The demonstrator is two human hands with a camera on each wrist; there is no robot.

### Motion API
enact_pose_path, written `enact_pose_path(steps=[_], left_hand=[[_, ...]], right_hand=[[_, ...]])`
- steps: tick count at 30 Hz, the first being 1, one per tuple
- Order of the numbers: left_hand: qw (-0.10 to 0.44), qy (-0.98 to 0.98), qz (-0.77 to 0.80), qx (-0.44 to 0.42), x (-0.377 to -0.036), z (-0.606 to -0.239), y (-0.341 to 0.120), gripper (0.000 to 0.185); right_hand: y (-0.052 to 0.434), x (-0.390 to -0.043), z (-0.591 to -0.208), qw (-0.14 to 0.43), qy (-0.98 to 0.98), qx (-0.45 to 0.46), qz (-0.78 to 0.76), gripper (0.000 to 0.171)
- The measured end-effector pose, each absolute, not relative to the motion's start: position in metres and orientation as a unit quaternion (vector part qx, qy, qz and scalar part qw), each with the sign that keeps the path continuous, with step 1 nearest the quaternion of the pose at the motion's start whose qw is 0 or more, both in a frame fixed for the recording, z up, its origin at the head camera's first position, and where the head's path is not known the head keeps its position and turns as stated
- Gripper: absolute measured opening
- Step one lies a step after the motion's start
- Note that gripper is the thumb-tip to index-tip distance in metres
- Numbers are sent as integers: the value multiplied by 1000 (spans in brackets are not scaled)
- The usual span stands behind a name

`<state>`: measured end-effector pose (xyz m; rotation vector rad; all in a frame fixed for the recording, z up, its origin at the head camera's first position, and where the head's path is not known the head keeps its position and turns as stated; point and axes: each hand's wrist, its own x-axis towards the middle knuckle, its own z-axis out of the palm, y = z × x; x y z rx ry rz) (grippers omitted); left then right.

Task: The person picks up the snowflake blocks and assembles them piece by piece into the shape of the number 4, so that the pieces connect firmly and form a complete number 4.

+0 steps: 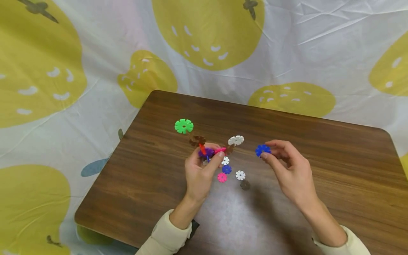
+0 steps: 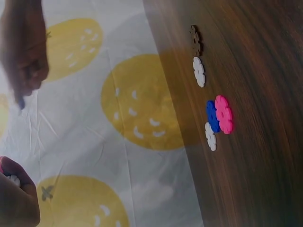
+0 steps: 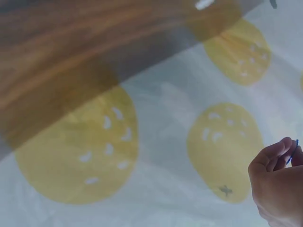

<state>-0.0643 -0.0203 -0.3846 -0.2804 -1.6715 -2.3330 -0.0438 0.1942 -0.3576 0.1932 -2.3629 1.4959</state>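
- The cream sleeves (image 1: pixel 167 235) lie nearest, at the close edge of the wooden table (image 1: pixel 334 170).
- Nearer than the cluster lie five loose discs: a brown disc (image 1: pixel 244 184), a pink disc (image 1: pixel 222 177), a white disc (image 1: pixel 240 175), a small blue disc (image 1: pixel 226 169) and another white one (image 1: pixel 225 160).
- The left hand (image 1: pixel 200 170) curls its fingers round a cluster of joined snowflake discs (image 1: pixel 208 151), purple, red and pink, held above the table's middle.
- The right hand (image 1: pixel 288 170), well to the right of the cluster, pinches a blue snowflake disc (image 1: pixel 262 150) between thumb and fingertips.
- Just beyond the cluster lie a brown disc (image 1: pixel 197 140) and a white disc (image 1: pixel 236 140).
- Farthest from the cluster, the green disc (image 1: pixel 183 126) lies flat, and beyond the table spreads a white cloth with yellow fruit prints (image 1: pixel 207 32).
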Motion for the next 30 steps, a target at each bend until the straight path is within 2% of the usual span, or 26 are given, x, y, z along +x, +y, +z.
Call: enact_pose_path(steps=[6, 14, 30], left_hand=[[126, -581, -799, -94, -63, -386, -18, 14], [130, -591, -791, -91, -62, -385, -17, 13], [138, -609, -771, -122, -59, -386, -12, 10]], right_hand=[[186, -44, -334, 229, -820, 129, 509, 33], [172, -49, -311, 289, -794, 157, 512, 38], [165, -53, -299, 325, -808, 180, 457, 31]])
